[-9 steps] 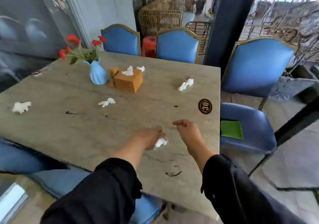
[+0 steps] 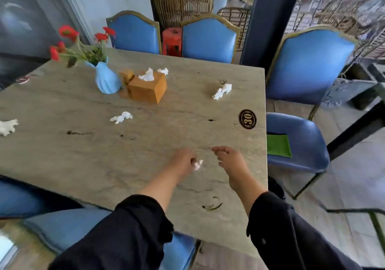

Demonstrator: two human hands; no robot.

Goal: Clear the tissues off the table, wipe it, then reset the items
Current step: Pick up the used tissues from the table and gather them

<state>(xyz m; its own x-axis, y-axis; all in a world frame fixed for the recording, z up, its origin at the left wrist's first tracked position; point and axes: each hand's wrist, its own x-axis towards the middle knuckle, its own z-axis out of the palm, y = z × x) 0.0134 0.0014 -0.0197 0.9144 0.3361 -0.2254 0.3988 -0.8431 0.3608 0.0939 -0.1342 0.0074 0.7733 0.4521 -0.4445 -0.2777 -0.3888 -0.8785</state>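
Observation:
My left hand [image 2: 183,161] is closed around a crumpled white tissue [image 2: 197,164] near the front of the stone table [image 2: 87,157]. My right hand [image 2: 230,161] hovers just to its right, fingers loosely curled and holding nothing. More crumpled tissues lie on the table: one in the middle [image 2: 121,117], one at the left edge [image 2: 8,126], one at the far right [image 2: 222,91], one behind the wooden tissue box [image 2: 163,70]. The tissue box [image 2: 148,89] stands beside a blue vase [image 2: 106,79] with red flowers.
A round "30" table marker [image 2: 247,118] sits near the right edge. Dark smears mark the tabletop. Blue chairs surround the table; a folded green cloth [image 2: 278,145] lies on the right chair's seat [image 2: 302,142]. A red stool [image 2: 172,41] stands behind.
My left hand has closed more tightly over the tissue, and both hands have shifted slightly forward. Nothing else on the table has moved.

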